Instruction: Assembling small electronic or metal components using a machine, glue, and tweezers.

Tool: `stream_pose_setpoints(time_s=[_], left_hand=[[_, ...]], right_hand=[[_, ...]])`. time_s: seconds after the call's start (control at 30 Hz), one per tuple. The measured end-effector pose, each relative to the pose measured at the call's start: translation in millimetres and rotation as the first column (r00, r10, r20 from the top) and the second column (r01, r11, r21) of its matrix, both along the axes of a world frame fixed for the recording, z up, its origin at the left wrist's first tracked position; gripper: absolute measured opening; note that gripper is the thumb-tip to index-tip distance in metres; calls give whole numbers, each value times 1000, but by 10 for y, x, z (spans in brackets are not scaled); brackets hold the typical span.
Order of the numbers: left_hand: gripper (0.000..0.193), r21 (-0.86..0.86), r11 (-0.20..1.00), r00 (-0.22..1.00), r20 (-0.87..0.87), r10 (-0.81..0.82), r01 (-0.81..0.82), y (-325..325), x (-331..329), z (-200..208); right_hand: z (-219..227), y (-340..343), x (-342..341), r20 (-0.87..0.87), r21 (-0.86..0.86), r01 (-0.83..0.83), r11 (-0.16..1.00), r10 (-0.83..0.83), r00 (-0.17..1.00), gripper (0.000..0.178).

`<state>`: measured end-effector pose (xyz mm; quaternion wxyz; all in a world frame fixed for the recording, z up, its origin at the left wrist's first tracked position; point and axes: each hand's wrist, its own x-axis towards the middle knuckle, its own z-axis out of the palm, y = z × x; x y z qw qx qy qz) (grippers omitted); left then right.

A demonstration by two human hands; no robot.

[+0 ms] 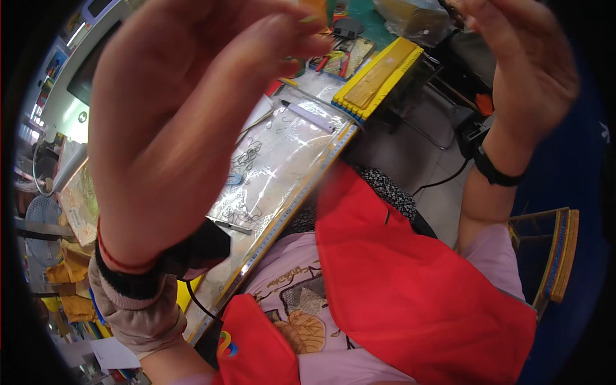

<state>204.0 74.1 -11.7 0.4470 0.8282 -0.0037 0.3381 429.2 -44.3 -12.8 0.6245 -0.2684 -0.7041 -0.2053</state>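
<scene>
My left hand is raised close in front of me and fills the upper left. Its fingers are half curled and apart, slightly blurred, with nothing visible between them. A dark band with a black box-shaped device and a cable sits on that wrist. My right hand is lifted at the upper right, its fingertips running past the top edge, so their grip is hidden. It wears a black strap with another device. Neither hand touches the table, where many small hook-shaped dark wires lie.
A purple pen-like stick and a slim metal tool lie on the table. At its far end stands a yellow stack of trays; hand tools lie behind. A measuring strip runs along the near edge. A fan is at left.
</scene>
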Motion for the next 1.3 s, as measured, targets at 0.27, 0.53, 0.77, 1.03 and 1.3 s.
stream_pose_setpoints(time_s=[0.27,0.53,0.77,1.03,1.3], left_hand=[[23,-9,990,989,36,-142,143,-260,372,237],[28,-151,966,977,50,-206,212,-408,617,196],[18,20,982,980,-65,-187,189,-483,946,77],[9,-2,991,989,-70,-131,132,-588,1066,-308],[13,719,686,991,-130,-25,112,-738,845,-554]], right_hand=[[370,-578,-369,182,-176,385,906,-354,917,7],[280,-588,-193,117,-150,437,887,-423,899,8],[142,-628,233,432,377,560,738,-675,598,10],[-425,-809,211,399,78,744,663,-705,586,23],[-1146,-1027,175,-225,-739,-146,658,-37,974,12]])
